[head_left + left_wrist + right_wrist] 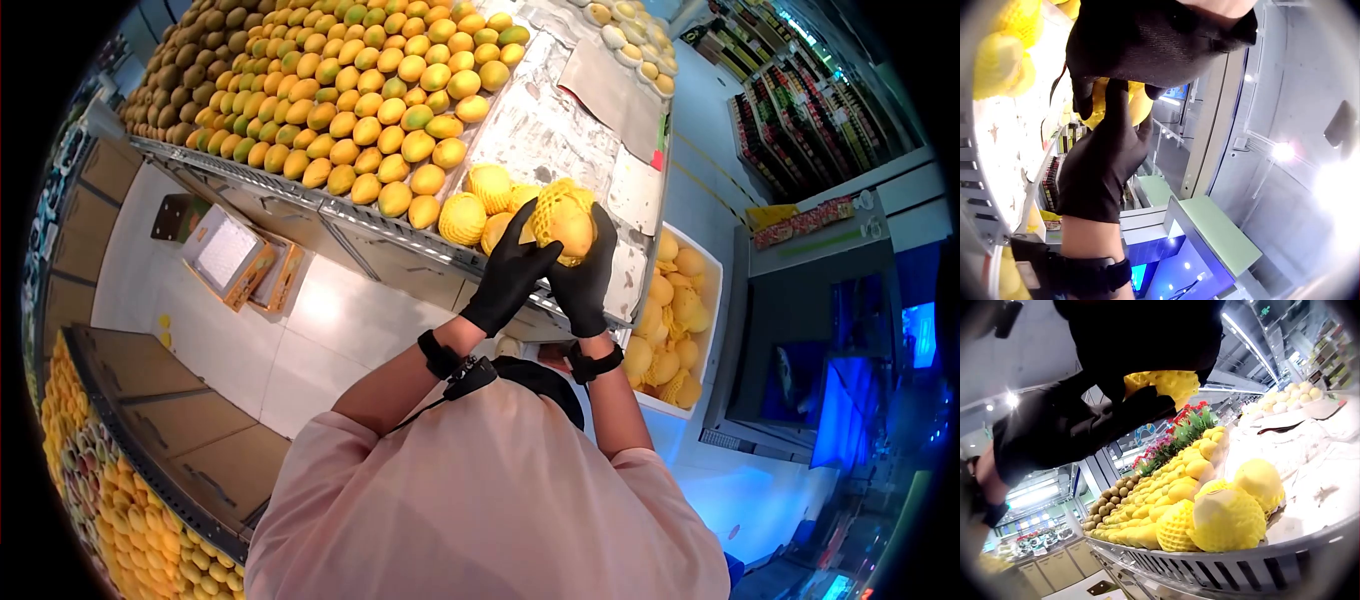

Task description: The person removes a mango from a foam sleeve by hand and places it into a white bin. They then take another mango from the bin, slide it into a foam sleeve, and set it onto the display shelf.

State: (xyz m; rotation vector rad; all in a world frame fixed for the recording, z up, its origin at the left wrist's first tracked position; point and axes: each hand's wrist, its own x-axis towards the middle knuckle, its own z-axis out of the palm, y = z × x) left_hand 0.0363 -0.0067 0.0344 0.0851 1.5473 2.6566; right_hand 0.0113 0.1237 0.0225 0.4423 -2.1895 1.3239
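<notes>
Both hands wear black gloves and hold one yellow fruit [571, 226] in a yellow foam net, above the front edge of the display. The left hand [511, 272] grips its left side and the right hand [586, 280] its right side. In the left wrist view the fruit [1141, 103] shows between the left hand [1147, 44] and the right hand [1100, 162]. The right wrist view shows part of the netted fruit [1172, 384] between dark gloved fingers. Several netted fruits [463, 218] lie just left of the hands on the display.
Rows of yellow mangoes [350, 125] fill the display's left part, with brown fruits [190, 70] beyond. A grey sheet [615, 95] lies on the white surface. At the right stands a white box [712, 330] of yellow fruits. Cartons [225, 250] stand on the floor at left.
</notes>
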